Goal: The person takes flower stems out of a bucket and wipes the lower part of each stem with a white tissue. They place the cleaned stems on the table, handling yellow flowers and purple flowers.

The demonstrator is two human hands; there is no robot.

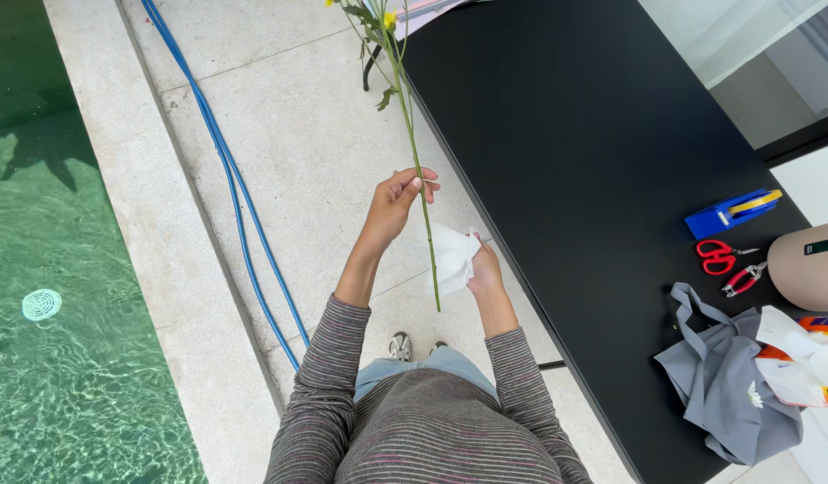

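Fingers of the left hand (398, 199) are pinching the long green flower stem (419, 184) upright beside the black table (575, 161), steadying it while the right hand (482, 267) is closing a white tissue (451, 253) against its lower part.

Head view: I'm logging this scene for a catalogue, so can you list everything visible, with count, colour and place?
flower stem: one, green with yellow blooms, held upright beside the table
tissue: one, white, against the lower stem
table: one, black, at right
tape dispenser: one, blue, on the table
scissors: one, red handles, on the table
pruning snips: one, red handles, beside the scissors
tote bag: one, grey, table's near end
hose: blue, on the paving
pool: green water, at left
left hand: pinching the stem
right hand: holding the tissue
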